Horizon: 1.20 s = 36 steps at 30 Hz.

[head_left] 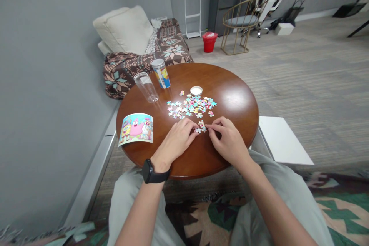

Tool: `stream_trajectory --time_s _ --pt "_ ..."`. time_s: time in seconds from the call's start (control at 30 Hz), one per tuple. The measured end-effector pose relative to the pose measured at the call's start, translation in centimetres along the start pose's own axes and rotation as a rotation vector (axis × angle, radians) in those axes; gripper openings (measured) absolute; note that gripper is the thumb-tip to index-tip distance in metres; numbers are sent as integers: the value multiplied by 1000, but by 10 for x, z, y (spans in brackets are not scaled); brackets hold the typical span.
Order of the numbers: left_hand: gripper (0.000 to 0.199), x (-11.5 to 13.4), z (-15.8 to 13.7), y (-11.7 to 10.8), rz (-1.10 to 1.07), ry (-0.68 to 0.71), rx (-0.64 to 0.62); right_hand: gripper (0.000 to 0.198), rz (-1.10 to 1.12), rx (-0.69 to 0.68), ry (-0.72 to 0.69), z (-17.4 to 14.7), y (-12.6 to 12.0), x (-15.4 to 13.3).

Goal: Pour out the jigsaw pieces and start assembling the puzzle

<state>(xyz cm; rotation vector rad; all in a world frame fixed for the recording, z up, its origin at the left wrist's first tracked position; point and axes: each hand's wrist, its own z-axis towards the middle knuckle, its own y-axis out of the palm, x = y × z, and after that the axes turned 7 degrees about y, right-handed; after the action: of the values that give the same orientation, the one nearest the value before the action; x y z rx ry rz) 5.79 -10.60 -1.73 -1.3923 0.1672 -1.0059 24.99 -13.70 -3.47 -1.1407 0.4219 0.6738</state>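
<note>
Between my hands, a few joined jigsaw pieces (202, 126) lie flat on the round brown table (184, 157). My left hand (177, 138), with a black watch on its wrist, pinches a jigsaw piece (197, 130) at the left side of this small group. On the other side, my right hand (227, 140) has thumb and index finger drawn together at the group's right edge; whatever is between those fingertips is too small to make out. Beyond the hands spreads a heap of loose jigsaw pieces (193, 105).
A curved picture sheet (137, 128) with cartoon figures lies at the table's left. Behind it stand a clear plastic cup (146, 87) and a printed can (161, 73). A round lid (196, 90) sits behind the heap. A draped sofa (170, 42) adjoins the far side.
</note>
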Motion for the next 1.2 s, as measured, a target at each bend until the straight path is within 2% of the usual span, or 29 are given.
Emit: stream_trajectory --time_s 0.93,1.07,1.2 --pt "14 4 2 -1 15 8 17 29 -20 -54 -13 0 -3 -2" --pt "20 4 1 -4 -36 66 26 29 -19 -57 -10 0 -3 -2" --pt "16 2 0 -4 -55 127 37 29 -9 -55 -3 0 -3 -2"
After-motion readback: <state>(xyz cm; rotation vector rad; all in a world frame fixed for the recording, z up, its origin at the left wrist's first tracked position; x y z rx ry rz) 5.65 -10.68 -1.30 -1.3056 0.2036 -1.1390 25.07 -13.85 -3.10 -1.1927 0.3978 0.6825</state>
